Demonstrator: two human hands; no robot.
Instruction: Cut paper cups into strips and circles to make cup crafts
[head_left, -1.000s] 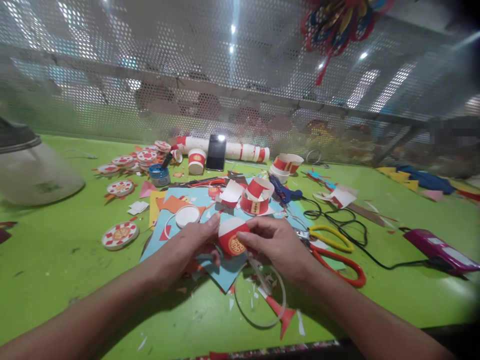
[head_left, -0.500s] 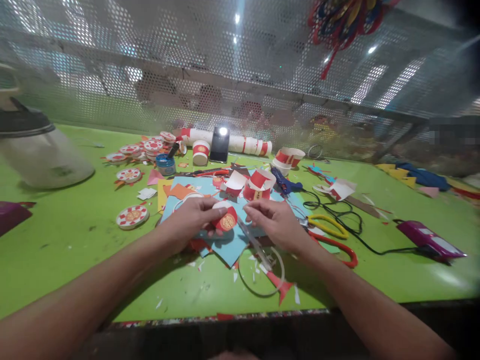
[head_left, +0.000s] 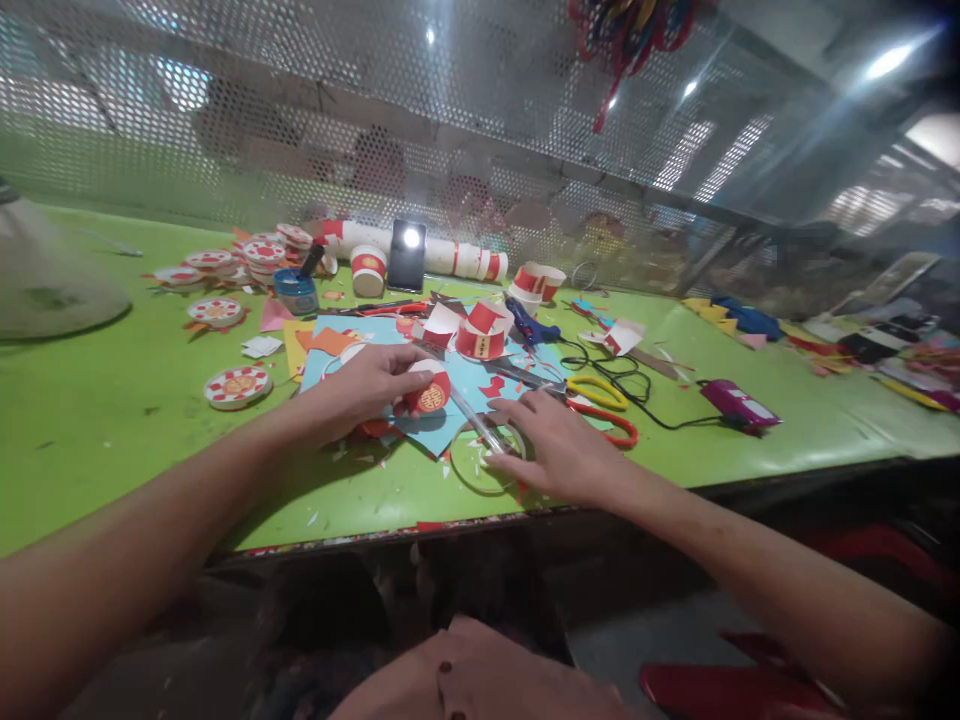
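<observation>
In my left hand (head_left: 371,388) is a red paper piece (head_left: 430,393) with a gold round emblem, pinched between thumb and fingers above the blue paper sheets (head_left: 427,436). My right hand (head_left: 559,442) is open over the front of the table, thumb and fingers apart. Beside its thumb lies a clear stick (head_left: 474,415), crossing a pale ring (head_left: 455,470); whether the thumb touches the stick I cannot tell. Scissors with yellow and orange handles (head_left: 600,392) lie just beyond that hand. Cut red-and-white cup parts (head_left: 481,342) sit on the blue paper.
A blue glue gun (head_left: 531,325) has a black cord. Around the work stand a blue jar (head_left: 295,292), a lit phone (head_left: 407,258), a paper cup (head_left: 368,271) and several decorated discs (head_left: 238,387). A purple device (head_left: 739,405) is at right. Paper scraps litter the green table (head_left: 165,450).
My right hand has opened and moved down and toward the table's front, beside the clear stick. My left hand still holds the red paper piece. The view has turned to the right and down.
</observation>
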